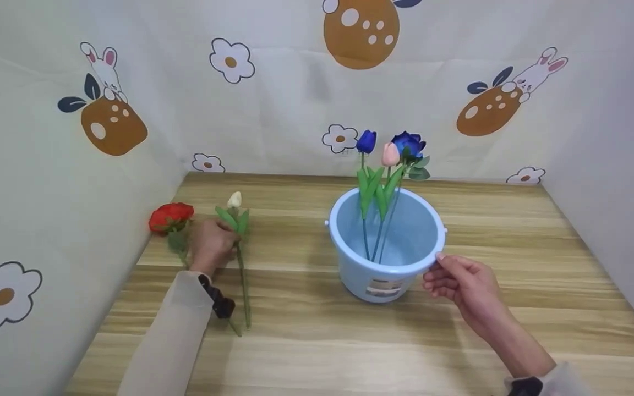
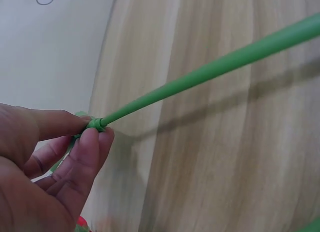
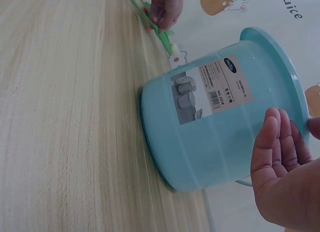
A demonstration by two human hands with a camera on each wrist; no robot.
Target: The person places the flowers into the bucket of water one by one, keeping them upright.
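Note:
In the head view my left hand [image 1: 212,245] pinches a white artificial tulip [image 1: 234,201] near its leaves. The left wrist view shows thumb and fingertips on the green stem [image 2: 200,77] where the leaves join. The stem slants just above the tabletop, casting a shadow. Beside that hand lies a red flower [image 1: 171,216], its stem partly hidden by the arm. My right hand [image 1: 468,286] holds the rim of a light blue bucket [image 1: 353,275], thumb at the rim and fingers bent below it outside. A blue tulip [image 1: 366,142], a pink tulip [image 1: 390,155] and a blue rose [image 1: 408,144] stand in the bucket.
The wood-grain table [image 1: 295,341] carries everything. A patterned cloth [image 1: 284,110] with rabbits and flowers rises along the back and both sides. A printed label [image 3: 212,89] is stuck on the bucket's outer wall.

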